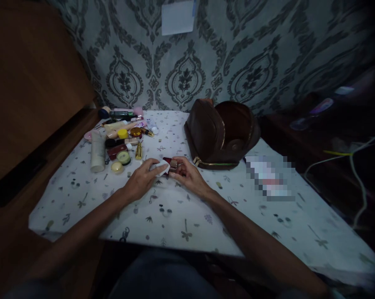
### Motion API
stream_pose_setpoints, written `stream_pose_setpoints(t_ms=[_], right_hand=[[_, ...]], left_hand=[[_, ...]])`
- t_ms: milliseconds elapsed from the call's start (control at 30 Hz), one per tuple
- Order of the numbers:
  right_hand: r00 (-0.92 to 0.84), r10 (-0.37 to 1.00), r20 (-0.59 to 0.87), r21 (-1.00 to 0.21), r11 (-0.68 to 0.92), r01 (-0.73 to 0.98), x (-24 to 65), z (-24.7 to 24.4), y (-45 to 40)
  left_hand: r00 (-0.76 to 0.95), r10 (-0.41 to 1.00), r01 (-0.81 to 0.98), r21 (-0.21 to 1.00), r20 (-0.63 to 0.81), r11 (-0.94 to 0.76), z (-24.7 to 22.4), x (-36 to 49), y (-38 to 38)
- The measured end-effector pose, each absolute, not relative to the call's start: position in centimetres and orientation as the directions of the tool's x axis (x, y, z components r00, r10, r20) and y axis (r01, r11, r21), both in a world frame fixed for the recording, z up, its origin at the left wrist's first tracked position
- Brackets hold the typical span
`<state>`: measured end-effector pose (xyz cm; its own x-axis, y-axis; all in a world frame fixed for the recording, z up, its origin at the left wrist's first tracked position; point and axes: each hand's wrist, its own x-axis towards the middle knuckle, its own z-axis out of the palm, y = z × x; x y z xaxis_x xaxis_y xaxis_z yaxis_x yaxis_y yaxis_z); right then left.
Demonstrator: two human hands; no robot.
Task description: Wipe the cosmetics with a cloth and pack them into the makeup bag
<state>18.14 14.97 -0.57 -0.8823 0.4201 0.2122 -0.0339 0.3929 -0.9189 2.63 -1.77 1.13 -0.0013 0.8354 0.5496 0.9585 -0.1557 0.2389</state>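
Observation:
Near the middle of the table, my right hand (189, 176) grips a small dark red bottle (172, 165) with a shiny brownish cap. My left hand (143, 178) is closed on a white wipe (161, 167), which it presses against the bottle's left side. The two hands almost meet there. Just left of my left hand lie a round cream-coloured jar (116, 167), a green-lidded jar (123, 157) and an upright gold tube (139, 151). Behind my right hand stands an open brown leather bag (206, 128).
Several cosmetics, among them a large pale tube (98, 151) and a yellow-lidded jar (122, 133), crowd the back left of the patterned tablecloth (184, 220). A blurred-out flat item (270, 176) lies right of the bag. Pale cables (358, 182) hang at the far right.

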Motion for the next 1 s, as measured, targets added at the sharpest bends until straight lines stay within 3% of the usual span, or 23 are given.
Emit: stream_pose_setpoints(t_ms=[367, 567, 700, 833, 1000], right_hand=[[-0.864, 0.46, 0.203, -0.894, 0.447, 0.028, 18.1, -0.2, 14.8], [-0.815, 0.513, 0.268, -0.834, 0.547, 0.07, 17.9, -0.7, 15.1], [-0.84, 0.489, 0.233, -0.872, 0.487, 0.041, 18.0, -1.2, 15.4], [-0.852, 0.47, 0.229, -0.916, 0.401, -0.025, 18.0, -1.3, 15.5], [-0.848, 0.522, 0.088, -0.992, 0.12, -0.03, 17.8, -1.1, 15.4]], left_hand=[[0.057, 0.818, 0.97, 0.163, 0.572, -0.181, 0.8, 2.6, -2.0], [0.029, 0.822, 0.948, 0.244, 0.569, -0.203, 0.8, 2.8, -1.8], [-0.02, 0.833, 0.934, 0.308, 0.553, -0.182, 0.7, 2.7, -1.4], [-0.003, 0.827, 0.944, 0.275, 0.562, -0.183, 0.4, 2.6, -1.3], [0.029, 0.82, 0.965, 0.197, 0.571, -0.172, 0.1, 2.8, -1.4]])
